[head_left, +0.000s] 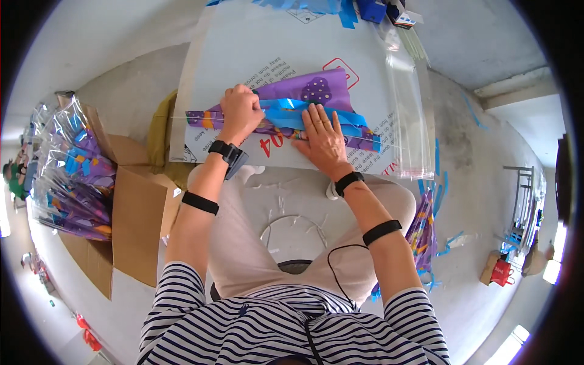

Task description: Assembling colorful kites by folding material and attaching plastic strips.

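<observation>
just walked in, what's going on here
A seated person is working on a purple patterned sheet laid on a pale tabletop. The left hand is curled over its left part; whether it grips anything is hidden. The right hand lies flat, fingers spread across the blue strip on the sheet. A cardboard box with plastic-wrapped purple bundles stands to the left.
</observation>
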{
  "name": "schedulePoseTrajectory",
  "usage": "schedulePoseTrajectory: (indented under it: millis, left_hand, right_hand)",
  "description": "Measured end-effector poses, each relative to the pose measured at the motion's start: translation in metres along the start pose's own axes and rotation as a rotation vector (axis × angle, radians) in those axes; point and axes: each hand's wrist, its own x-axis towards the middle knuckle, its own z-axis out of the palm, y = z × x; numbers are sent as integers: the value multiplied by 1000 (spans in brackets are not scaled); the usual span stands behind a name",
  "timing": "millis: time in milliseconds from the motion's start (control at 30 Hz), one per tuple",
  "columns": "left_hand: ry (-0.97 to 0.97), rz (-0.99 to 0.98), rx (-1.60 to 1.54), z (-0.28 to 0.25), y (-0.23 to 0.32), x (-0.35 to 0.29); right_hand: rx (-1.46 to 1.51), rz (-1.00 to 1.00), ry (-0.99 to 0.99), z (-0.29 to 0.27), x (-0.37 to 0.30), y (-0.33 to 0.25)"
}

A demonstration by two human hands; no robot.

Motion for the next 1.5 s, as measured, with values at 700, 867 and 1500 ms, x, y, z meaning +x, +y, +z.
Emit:
schedulePoseTrajectory:
  millis: [700, 867, 1500]
  left_hand:
    - [-136, 538, 120, -16, 26, -31]
    - [-80, 566, 211, -12, 23, -32]
    - [-188, 283, 1, -9, 20, 4]
  right_hand:
    - [6, 13, 8, 2, -3, 3]
    - [7, 21, 7, 3, -2, 2]
    - [124, 139, -2, -36, 18, 34]
